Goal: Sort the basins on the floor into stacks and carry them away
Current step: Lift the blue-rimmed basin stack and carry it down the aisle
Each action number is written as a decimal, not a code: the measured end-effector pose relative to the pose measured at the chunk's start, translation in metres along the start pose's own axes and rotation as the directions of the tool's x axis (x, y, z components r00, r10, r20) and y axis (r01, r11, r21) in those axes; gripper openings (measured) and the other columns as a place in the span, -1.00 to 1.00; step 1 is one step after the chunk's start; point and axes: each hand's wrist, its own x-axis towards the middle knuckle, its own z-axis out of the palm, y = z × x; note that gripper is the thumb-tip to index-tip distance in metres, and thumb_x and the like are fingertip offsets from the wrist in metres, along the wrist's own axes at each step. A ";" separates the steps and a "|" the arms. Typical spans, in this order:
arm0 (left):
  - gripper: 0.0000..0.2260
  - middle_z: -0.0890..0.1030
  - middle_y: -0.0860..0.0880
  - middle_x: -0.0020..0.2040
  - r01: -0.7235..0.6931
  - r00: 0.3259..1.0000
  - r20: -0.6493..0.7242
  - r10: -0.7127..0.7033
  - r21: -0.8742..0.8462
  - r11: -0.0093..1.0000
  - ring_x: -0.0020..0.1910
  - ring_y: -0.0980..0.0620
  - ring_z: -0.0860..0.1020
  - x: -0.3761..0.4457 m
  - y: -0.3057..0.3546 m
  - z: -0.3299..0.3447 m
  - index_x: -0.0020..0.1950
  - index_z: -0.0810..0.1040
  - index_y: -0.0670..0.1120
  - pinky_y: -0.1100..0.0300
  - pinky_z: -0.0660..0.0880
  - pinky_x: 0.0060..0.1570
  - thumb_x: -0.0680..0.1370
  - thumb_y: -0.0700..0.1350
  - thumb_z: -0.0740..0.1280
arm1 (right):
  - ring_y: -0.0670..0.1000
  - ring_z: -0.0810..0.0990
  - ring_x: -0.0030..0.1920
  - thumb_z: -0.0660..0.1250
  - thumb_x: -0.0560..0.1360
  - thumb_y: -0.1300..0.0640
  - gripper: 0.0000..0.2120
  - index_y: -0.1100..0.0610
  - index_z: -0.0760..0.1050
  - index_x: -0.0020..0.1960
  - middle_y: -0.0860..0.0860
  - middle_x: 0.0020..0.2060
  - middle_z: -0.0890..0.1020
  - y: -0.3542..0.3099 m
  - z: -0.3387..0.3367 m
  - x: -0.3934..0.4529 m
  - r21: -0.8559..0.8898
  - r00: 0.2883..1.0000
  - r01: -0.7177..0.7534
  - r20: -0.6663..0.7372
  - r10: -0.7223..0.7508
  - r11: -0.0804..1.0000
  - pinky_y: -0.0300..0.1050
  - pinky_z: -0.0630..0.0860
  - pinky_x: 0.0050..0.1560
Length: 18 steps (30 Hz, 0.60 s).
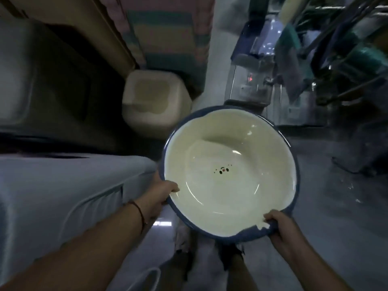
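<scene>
My left hand (162, 191) grips the basin (228, 173) at its near-left rim, thumb hooked over the edge. My right hand (282, 225) pinches the near-right rim, fingers curled under. The basin is carried level in front of me, off the floor (336, 206), mouth up, lying ahead and between both hands. Neither hand is nearer. A beige stool (155, 103) stands beyond, to the left.

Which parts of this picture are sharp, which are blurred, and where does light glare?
Head view: the basin is sharpest, with thin curved glints on its cream inside; left hand and right hand, gripping its rim, are fairly clear; the dim surroundings smear with motion blur, and wide-angle distortion bends the edges.
</scene>
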 end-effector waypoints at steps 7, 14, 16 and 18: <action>-0.38 0.59 -0.17 0.18 0.063 0.996 -0.069 -0.062 0.016 0.998 0.09 -0.20 0.58 0.107 -0.102 0.025 0.38 0.42 -0.11 -0.12 0.56 0.11 0.36 -0.41 0.45 | 0.10 0.50 -0.28 0.25 0.44 0.50 -0.87 0.32 0.49 -0.12 0.15 -0.28 0.51 0.036 0.018 0.124 -0.210 0.999 -0.029 -0.020 0.025 0.977 -0.10 0.46 -0.28; -0.45 0.56 -0.16 0.18 0.070 0.989 -0.135 -0.063 0.047 0.996 0.05 -0.13 0.55 0.121 -0.126 0.031 0.38 0.39 -0.14 -0.01 0.51 0.07 0.44 -0.43 0.41 | 0.14 0.54 -0.24 0.37 0.37 0.50 -0.89 0.33 0.53 -0.24 0.20 -0.24 0.57 0.045 0.016 0.150 -0.267 0.992 -0.117 -0.069 0.102 0.957 -0.02 0.50 -0.18; -0.39 0.55 -0.16 0.23 0.081 0.993 -0.093 -0.068 0.140 0.987 0.11 -0.14 0.55 0.112 -0.117 0.025 0.44 0.34 -0.15 -0.06 0.51 0.16 0.44 -0.34 0.47 | 0.10 0.52 -0.18 0.42 0.40 0.40 -0.92 0.31 0.53 -0.18 0.18 -0.18 0.57 0.033 0.014 0.136 -0.432 0.996 -0.091 -0.018 0.092 0.897 0.04 0.52 -0.05; -0.28 0.53 -0.09 0.26 0.031 0.996 -0.092 -0.005 0.289 0.957 0.12 -0.09 0.52 0.091 -0.097 0.021 0.51 0.23 -0.13 -0.04 0.49 0.22 0.42 -0.19 0.49 | 0.02 0.50 -0.18 0.41 0.46 0.29 -0.82 0.25 0.48 0.02 0.09 -0.15 0.55 0.008 0.014 0.111 -0.608 1.000 0.025 0.017 -0.019 0.793 -0.03 0.52 -0.11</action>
